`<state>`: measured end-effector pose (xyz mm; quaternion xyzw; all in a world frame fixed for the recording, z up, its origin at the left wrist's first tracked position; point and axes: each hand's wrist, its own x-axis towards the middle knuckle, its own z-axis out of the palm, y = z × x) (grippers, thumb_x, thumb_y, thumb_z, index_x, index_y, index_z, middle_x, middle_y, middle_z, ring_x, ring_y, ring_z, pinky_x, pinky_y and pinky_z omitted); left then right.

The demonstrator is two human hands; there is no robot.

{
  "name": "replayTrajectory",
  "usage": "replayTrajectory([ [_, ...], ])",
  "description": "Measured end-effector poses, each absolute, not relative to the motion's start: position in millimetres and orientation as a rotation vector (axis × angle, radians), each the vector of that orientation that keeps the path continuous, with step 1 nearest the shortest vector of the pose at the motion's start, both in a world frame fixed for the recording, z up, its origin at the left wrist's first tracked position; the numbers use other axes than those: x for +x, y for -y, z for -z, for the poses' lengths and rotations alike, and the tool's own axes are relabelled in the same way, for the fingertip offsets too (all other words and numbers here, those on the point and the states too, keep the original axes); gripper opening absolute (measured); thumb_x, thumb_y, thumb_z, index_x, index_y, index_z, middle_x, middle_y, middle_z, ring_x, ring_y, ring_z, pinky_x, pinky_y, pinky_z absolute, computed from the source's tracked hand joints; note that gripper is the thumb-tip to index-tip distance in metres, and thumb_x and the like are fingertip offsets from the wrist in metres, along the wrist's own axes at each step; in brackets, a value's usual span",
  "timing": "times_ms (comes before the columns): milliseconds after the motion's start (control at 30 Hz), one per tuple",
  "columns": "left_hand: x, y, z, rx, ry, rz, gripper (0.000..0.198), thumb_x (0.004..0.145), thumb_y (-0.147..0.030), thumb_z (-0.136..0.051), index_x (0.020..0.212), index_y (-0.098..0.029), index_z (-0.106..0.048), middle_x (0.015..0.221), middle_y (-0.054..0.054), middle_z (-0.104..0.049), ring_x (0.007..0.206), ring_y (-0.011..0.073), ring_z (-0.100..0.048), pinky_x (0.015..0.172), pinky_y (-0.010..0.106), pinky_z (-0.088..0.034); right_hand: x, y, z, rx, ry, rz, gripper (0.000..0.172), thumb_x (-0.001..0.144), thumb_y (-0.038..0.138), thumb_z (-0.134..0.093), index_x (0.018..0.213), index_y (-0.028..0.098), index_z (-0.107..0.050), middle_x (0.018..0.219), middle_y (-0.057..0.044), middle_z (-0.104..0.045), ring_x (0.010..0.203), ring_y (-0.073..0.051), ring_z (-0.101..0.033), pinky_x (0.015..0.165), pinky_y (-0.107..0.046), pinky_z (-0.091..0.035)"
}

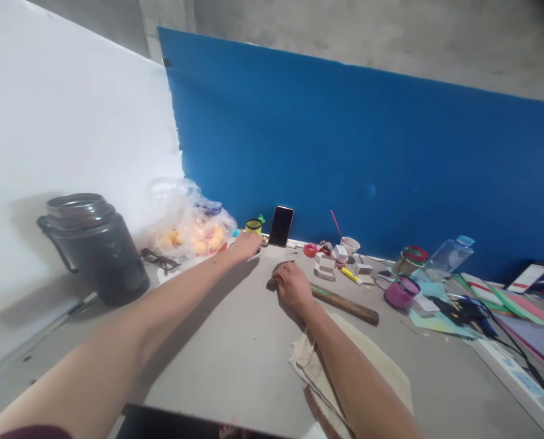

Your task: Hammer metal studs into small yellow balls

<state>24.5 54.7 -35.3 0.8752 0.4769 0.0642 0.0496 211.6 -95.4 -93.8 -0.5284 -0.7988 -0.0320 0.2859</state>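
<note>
My right hand [293, 285] is closed over the head end of a hammer [347, 303] lying on the table. Its wooden handle points right, with a green marking near the hand, and part of the dark head shows beside my fingers. My left hand [248, 245] reaches to the back of the table, just in front of a yellow mesh cup [254, 225]. A small grey-white edge shows under that hand; its fingers are mostly hidden. A folded cream cloth [372, 360] lies beneath my right forearm.
A phone [282, 226] leans against the blue panel. To the left stand a dark jug [100, 250] and plastic bags of yellow-orange items [203, 235]. Small white boxes [325, 266], a purple mesh cup [400, 294], a glue gun [471, 312] and a power strip [512, 381] are on the right.
</note>
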Motion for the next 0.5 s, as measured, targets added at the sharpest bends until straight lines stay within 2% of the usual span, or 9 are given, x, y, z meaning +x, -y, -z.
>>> replayTrajectory([
  [167,25,-52,31,2.724,-1.577,-0.073,0.031,0.099,-0.039,-0.068,0.114,-0.012,-0.07,0.116,0.01,-0.072,0.108,0.0237,-0.07,0.098,0.048,-0.057,213,94,95,-1.41,2.124,0.074,0.02,0.091,0.007,-0.057,0.094,0.02,-0.071,0.102,-0.009,-0.069,0.099,-0.025,-0.057,0.089,-0.035,-0.044],
  [267,25,-48,26,2.74,-1.589,-0.056,0.027,0.098,-0.034,-0.069,0.11,-0.01,-0.072,0.112,0.014,-0.073,0.108,0.0261,-0.07,0.097,0.045,-0.057,214,93,96,-1.404,2.129,0.074,0.02,0.09,0.006,-0.057,0.094,0.02,-0.071,0.1,-0.009,-0.068,0.098,-0.025,-0.057,0.09,-0.036,-0.044],
  [400,26,-41,22,2.75,-1.584,-0.094,0.014,0.09,-0.016,-0.068,0.096,-0.006,-0.076,0.099,0.022,-0.075,0.11,0.0344,-0.071,0.095,0.042,-0.054,215,92,97,-1.389,2.121,0.059,0.02,0.091,0.007,-0.056,0.093,0.02,-0.071,0.099,-0.009,-0.068,0.097,-0.025,-0.057,0.091,-0.036,-0.043],
  [500,26,-39,22,2.745,-1.606,-0.126,0.018,0.095,-0.019,-0.065,0.102,-0.007,-0.075,0.105,0.02,-0.076,0.108,0.0324,-0.071,0.094,0.043,-0.055,215,92,96,-1.382,2.129,0.053,0.02,0.092,0.008,-0.055,0.092,0.02,-0.071,0.099,-0.01,-0.069,0.098,-0.026,-0.056,0.091,-0.037,-0.043],
])
